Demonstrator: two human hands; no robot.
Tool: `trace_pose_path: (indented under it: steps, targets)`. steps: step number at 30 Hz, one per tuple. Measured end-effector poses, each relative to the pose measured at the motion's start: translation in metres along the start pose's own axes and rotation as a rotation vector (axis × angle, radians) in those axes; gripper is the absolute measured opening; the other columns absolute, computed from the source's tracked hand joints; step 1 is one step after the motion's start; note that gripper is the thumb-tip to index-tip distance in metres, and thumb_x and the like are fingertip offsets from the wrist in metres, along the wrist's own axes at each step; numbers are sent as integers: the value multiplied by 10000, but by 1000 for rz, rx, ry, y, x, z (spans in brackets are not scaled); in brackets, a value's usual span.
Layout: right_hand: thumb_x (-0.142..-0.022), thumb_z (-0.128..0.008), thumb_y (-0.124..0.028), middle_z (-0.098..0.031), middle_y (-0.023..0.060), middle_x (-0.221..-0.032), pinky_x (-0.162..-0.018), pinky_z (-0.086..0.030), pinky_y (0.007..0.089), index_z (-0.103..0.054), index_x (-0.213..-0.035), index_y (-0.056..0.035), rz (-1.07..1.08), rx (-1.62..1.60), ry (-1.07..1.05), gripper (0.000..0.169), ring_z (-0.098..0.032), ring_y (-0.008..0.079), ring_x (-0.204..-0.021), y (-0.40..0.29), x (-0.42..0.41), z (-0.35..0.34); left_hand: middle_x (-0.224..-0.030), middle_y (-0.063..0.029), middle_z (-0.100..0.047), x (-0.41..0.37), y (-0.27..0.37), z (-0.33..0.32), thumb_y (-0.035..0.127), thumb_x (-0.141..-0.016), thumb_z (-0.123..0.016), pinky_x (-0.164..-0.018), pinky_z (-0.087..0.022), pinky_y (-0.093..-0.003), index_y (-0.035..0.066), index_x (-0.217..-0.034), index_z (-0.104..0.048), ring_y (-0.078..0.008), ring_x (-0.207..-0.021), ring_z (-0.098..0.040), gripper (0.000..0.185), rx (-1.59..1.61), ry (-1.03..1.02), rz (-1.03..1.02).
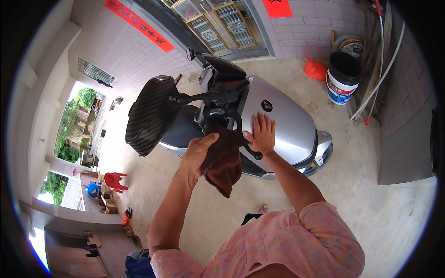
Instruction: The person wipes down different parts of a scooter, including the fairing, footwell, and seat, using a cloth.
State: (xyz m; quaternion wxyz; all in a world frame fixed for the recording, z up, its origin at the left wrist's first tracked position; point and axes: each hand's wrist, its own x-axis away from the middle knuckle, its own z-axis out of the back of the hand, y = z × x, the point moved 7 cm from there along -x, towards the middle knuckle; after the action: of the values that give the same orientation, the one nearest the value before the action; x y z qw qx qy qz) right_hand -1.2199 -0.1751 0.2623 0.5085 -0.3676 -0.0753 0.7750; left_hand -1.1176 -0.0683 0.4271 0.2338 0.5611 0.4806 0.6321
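My left hand point(198, 154) grips a brown cloth point(222, 160) that is wrapped around the near handlebar grip of a silver scooter point(288, 121). The thumb lies on top of the cloth, and a loose corner hangs down. My right hand point(263, 135) rests flat on the scooter's silver front panel, fingers spread, just below a round black badge point(266, 106). Between the hands runs the black brake lever point(240, 130), its ball end near my right wrist. A carbon-patterned mirror housing point(151, 114) stands out to the left of the handlebar. The grip itself is hidden under the cloth.
A white and blue bucket point(342, 81) with a black top and a red plastic object point(315, 68) stand by the wall, beside leaning poles point(380, 73). A red plastic chair point(115, 181) and cardboard boxes point(110, 206) are at the left. Metal doors point(222, 26) lie behind the scooter.
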Motion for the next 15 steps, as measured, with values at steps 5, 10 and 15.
trace_pose_path:
  steps: [5,10,15]
  targets:
    - [-891,-381,-496,-269,124,-1411,-1037,-165,570,-305,-1358,-91,-17,28,-26,622,-247,350,-1291,8,-1,-1,-958,-112,-600,31,8,-8,108,-789,-578,-740,-488,-291,-47,-1116,-506,-178,-816,-589,369,-640,68,-233]
    - [-891,-382,-497,-269,119,-1413,-1043,-156,568,-306,-1360,-91,-24,15,-30,625,-237,344,-1298,4,2,-3,-846,-93,-600,17,12,7,173,-811,-585,-681,-479,-276,-82,-1002,-555,-154,-749,-571,320,-919,127,-255]
    - [-884,-390,-501,-274,123,-1410,-1045,-154,569,-307,-1358,-87,-40,-2,-46,636,-236,347,-1298,1,2,-2,-786,-96,-611,-28,16,21,318,-879,-547,-613,-496,-272,-115,-953,-559,-151,-694,-589,439,-676,239,-148]
